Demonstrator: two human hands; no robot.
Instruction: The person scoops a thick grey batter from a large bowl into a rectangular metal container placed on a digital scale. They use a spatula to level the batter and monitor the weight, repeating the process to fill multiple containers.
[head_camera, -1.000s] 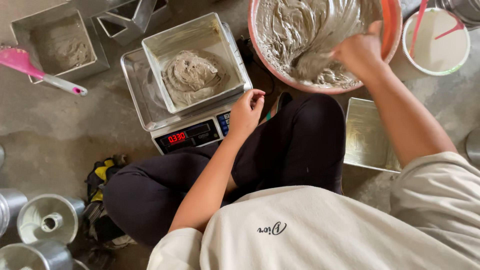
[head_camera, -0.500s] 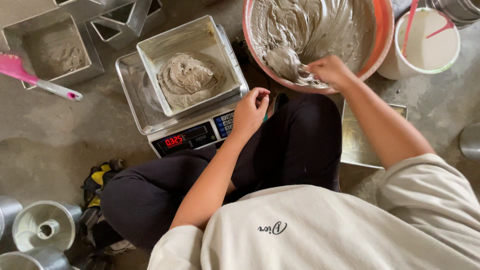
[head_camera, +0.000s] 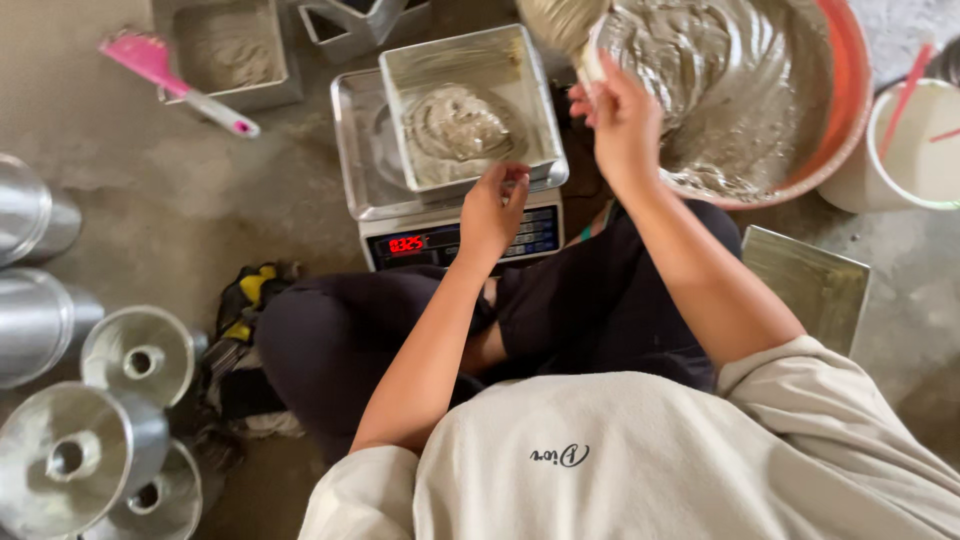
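Observation:
I sit on the floor behind a digital scale with a red readout. A square metal pan holding a mound of grey batter stands on it. My left hand rests at the pan's near rim, fingers curled, holding nothing. My right hand grips a scoop heaped with batter, raised over the gap between the pan and the large orange bowl of grey batter.
A second batter-filled square pan and a pink spatula lie at the far left. Ring-shaped tube pans are stacked at my left. A white bucket and a flat metal tray sit at my right.
My right hand lifted a scoop of batter out of the bowl and moved it left toward the pan on the scale. My left hand slid up to the pan's rim.

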